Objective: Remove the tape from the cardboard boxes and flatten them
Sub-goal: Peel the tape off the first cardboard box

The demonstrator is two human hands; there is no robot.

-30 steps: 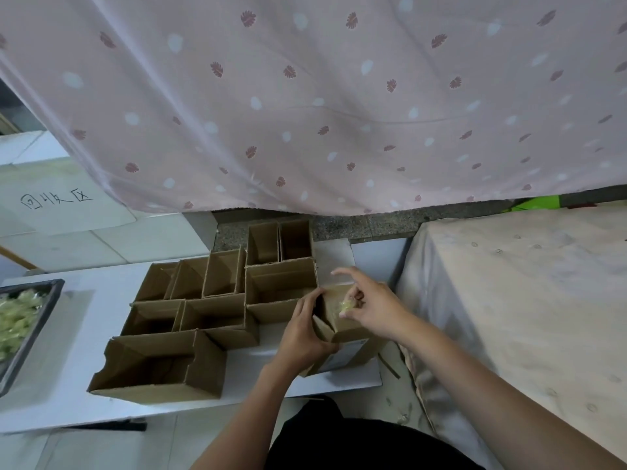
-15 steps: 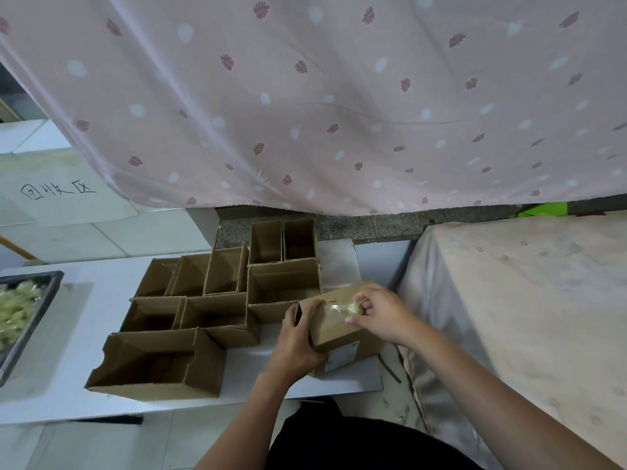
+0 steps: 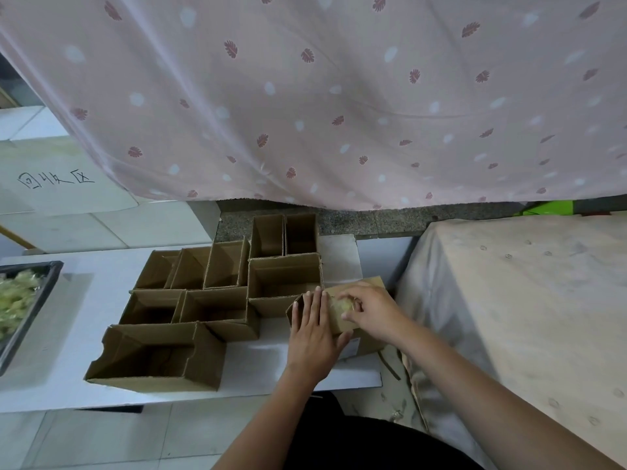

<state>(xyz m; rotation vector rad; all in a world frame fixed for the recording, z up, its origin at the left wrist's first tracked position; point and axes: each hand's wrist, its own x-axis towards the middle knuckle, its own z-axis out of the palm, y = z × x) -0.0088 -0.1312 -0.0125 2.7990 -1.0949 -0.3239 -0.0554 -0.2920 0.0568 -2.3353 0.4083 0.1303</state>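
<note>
Left hand: fingers straight, pressing flat on box | right hand: pinching crumpled tape above box | box overhangs table edge

pink curtain | black tray (yellowish scraps inside) | handwritten paper sign

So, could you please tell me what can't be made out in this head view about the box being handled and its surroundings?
- Top of the held box: largely covered by the left hand and right hand.
- Wad of tape: partly hidden by right fingers; whether it is still stuck to the box is unclear.
- Black tray: cut off by the left edge; contents blurry.
- Label on the box side: too small to read.
</note>
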